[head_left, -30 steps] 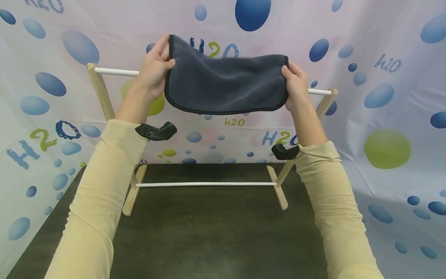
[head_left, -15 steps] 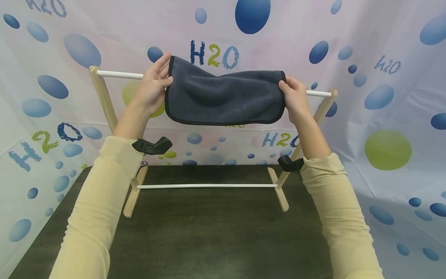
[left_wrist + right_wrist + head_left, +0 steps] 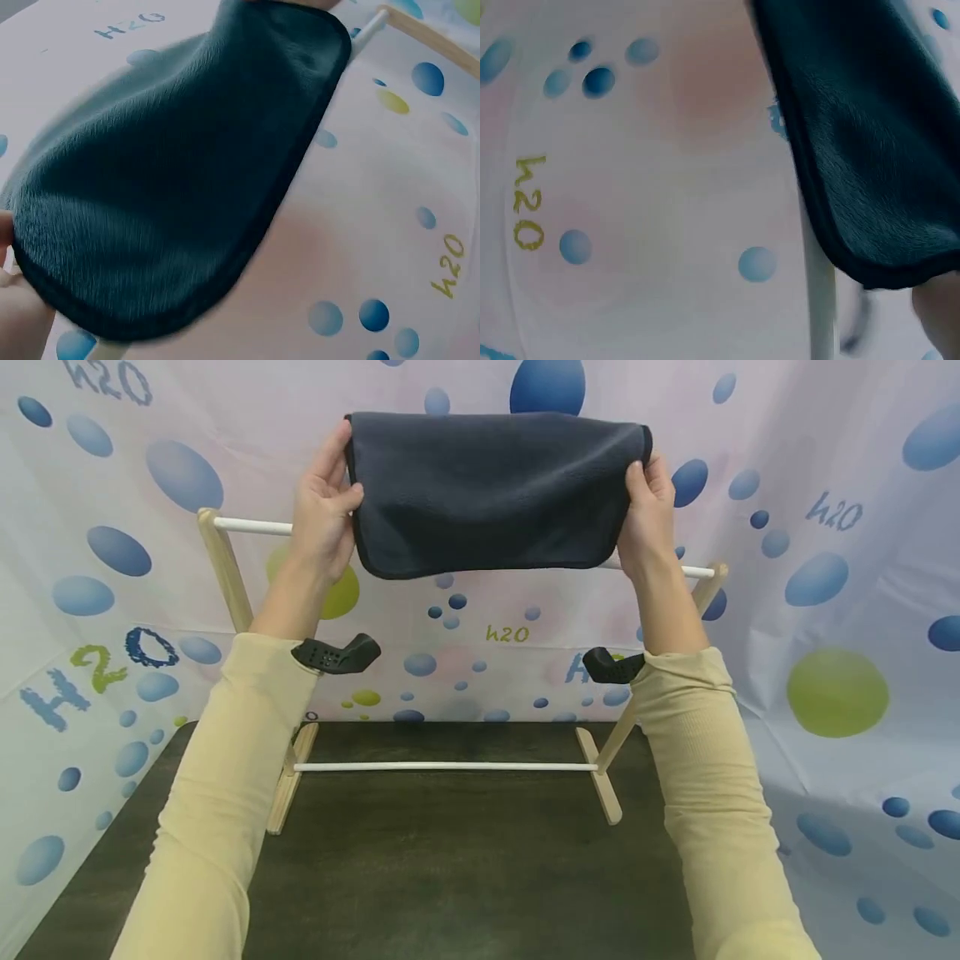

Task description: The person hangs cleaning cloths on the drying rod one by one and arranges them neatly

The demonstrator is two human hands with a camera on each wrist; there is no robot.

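A dark grey plush cloth [image 3: 495, 493] with a black bound edge and rounded lower corners is held up between both hands, in front of the rack's white top rail [image 3: 255, 526]. My left hand [image 3: 321, 514] pinches its left side between thumb and fingers. On the opposite side, my right hand [image 3: 647, 518] grips the edge with the thumb in front. The left wrist view shows the soft pile of the cloth [image 3: 172, 172] and part of the left hand [image 3: 22, 307] at the edge. A rounded corner of the cloth [image 3: 877, 172] hangs by the right hand [image 3: 939, 311] in the right wrist view.
A wooden rack stands on the dark table [image 3: 450, 868], with a left post [image 3: 227, 572], a lower white rail [image 3: 450, 767] and flat feet such as the right one [image 3: 600, 777]. Behind hangs a white curtain [image 3: 840, 610] printed with blue and green dots.
The hands first lower the cloth slightly, then raise it higher than before. They have spread apart, so its sagging top edge is now nearly straight. Both hands keep their hold.
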